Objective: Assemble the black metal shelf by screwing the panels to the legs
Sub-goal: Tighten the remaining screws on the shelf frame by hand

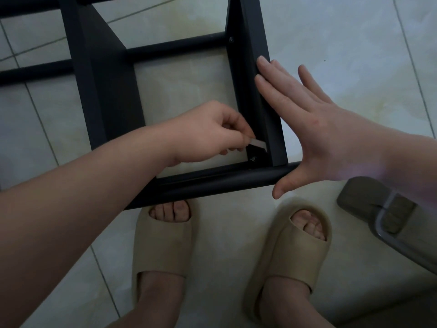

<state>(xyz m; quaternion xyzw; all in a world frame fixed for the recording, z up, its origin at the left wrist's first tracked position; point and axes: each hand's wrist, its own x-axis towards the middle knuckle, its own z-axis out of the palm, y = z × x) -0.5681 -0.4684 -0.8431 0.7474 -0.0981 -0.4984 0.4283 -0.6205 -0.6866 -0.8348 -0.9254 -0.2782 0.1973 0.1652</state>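
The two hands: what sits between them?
In the head view, the shelf's upright black leg stands between the left hand and right hand.

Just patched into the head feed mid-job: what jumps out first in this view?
The black shelf frame fills the upper middle, standing on pale floor tiles. The left hand pinches a small silvery tool at the frame's near right corner, just above a screw, while the right hand presses flat and open against the right leg. Beige slippers show below.
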